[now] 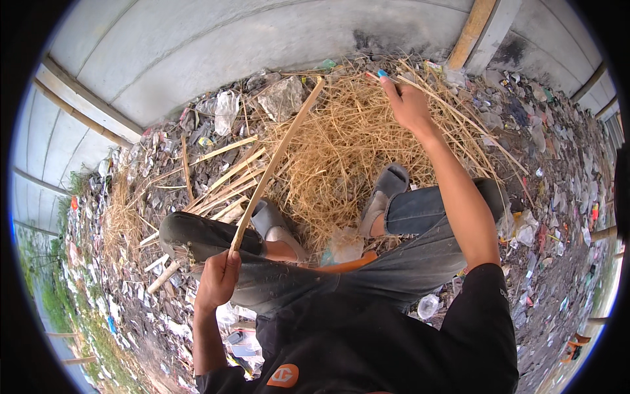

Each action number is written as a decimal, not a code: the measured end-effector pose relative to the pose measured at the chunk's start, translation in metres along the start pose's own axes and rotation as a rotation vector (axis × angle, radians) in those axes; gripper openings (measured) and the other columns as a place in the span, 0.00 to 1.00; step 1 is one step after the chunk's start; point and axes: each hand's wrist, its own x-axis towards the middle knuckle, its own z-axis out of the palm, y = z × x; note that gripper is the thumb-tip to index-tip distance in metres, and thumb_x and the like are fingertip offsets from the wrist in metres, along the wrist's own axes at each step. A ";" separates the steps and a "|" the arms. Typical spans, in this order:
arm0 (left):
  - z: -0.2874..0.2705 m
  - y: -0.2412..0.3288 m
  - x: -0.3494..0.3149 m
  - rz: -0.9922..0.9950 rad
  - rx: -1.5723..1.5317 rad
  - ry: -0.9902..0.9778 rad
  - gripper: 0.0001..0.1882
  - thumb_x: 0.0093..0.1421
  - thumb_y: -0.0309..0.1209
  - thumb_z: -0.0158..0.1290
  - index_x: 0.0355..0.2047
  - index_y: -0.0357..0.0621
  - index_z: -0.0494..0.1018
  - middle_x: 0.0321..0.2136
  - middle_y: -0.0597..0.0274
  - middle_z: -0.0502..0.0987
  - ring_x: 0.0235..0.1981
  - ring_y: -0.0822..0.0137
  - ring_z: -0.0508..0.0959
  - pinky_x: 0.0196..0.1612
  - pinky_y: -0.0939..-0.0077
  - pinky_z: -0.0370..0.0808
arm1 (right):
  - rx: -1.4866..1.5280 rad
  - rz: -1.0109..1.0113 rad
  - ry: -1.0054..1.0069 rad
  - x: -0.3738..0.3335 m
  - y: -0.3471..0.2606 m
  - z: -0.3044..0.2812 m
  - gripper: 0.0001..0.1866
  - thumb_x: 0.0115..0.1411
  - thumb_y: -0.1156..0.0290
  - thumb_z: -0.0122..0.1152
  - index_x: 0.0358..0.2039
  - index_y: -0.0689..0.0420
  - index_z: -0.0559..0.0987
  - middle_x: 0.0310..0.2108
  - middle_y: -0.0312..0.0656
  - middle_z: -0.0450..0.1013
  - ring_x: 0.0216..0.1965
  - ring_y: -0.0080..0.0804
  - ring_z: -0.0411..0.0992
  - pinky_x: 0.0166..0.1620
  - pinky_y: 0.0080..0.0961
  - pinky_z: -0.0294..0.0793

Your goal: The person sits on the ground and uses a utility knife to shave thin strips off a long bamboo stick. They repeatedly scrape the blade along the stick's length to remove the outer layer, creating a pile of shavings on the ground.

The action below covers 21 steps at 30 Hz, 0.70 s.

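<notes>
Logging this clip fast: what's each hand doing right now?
Left hand: closed on a long bamboo strip.
Right hand: fingers pinching thin straw stalks.

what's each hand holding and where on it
The left hand grips a long bamboo strip at its near end. The right hand reaches into the dry straw; whether it pinches a thin stalk cannot be told.

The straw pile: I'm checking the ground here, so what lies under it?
The straw pile rests on littered ground, with plastic scraps showing round its edges. Both grey sandals stand on it. Whatever lies beneath its middle is covered by the straw.
</notes>
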 end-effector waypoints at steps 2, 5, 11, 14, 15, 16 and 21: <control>0.006 0.001 0.007 0.023 -0.005 0.015 0.25 0.77 0.40 0.44 0.25 0.35 0.69 0.14 0.61 0.67 0.17 0.69 0.66 0.24 0.66 0.65 | -0.010 -0.151 -0.067 -0.023 -0.033 0.008 0.42 0.72 0.33 0.39 0.15 0.56 0.75 0.09 0.36 0.63 0.11 0.32 0.64 0.18 0.36 0.61; 0.012 0.003 0.020 0.074 0.011 0.014 0.24 0.76 0.39 0.44 0.25 0.33 0.69 0.15 0.57 0.66 0.18 0.67 0.65 0.24 0.64 0.65 | -0.026 -0.281 -0.185 -0.052 -0.065 0.025 0.40 0.71 0.34 0.44 0.18 0.58 0.77 0.10 0.39 0.65 0.13 0.33 0.66 0.21 0.37 0.62; 0.017 0.011 0.025 0.121 0.049 0.006 0.23 0.75 0.37 0.45 0.26 0.31 0.69 0.16 0.45 0.64 0.17 0.53 0.65 0.25 0.57 0.64 | -0.060 -0.335 -0.326 -0.071 -0.088 0.043 0.41 0.72 0.34 0.42 0.16 0.58 0.76 0.08 0.37 0.61 0.11 0.32 0.63 0.19 0.36 0.61; 0.015 0.011 0.019 0.128 0.138 0.006 0.22 0.75 0.36 0.46 0.26 0.31 0.69 0.16 0.42 0.66 0.18 0.43 0.64 0.25 0.56 0.65 | -0.141 -0.160 -0.381 -0.054 -0.075 0.049 0.41 0.73 0.35 0.40 0.13 0.54 0.71 0.08 0.36 0.61 0.10 0.33 0.63 0.17 0.37 0.62; 0.015 0.013 0.018 0.120 0.145 0.000 0.22 0.75 0.36 0.47 0.26 0.31 0.69 0.16 0.41 0.66 0.19 0.41 0.64 0.26 0.55 0.65 | -0.142 -0.170 -0.342 -0.049 -0.064 0.050 0.41 0.73 0.35 0.40 0.13 0.55 0.72 0.07 0.35 0.60 0.10 0.31 0.61 0.17 0.37 0.61; 0.016 0.016 0.015 0.113 0.152 -0.006 0.21 0.74 0.35 0.47 0.26 0.31 0.69 0.17 0.40 0.67 0.19 0.40 0.65 0.26 0.55 0.65 | -0.144 -0.181 -0.303 -0.044 -0.051 0.052 0.42 0.73 0.34 0.40 0.13 0.55 0.72 0.07 0.34 0.58 0.09 0.30 0.59 0.16 0.36 0.59; 0.021 0.023 0.018 0.139 0.144 -0.038 0.21 0.74 0.34 0.47 0.25 0.31 0.69 0.17 0.40 0.68 0.20 0.38 0.68 0.26 0.53 0.66 | -0.196 -0.241 -0.199 -0.032 -0.029 0.064 0.41 0.72 0.33 0.39 0.14 0.54 0.72 0.09 0.32 0.60 0.09 0.27 0.54 0.15 0.35 0.55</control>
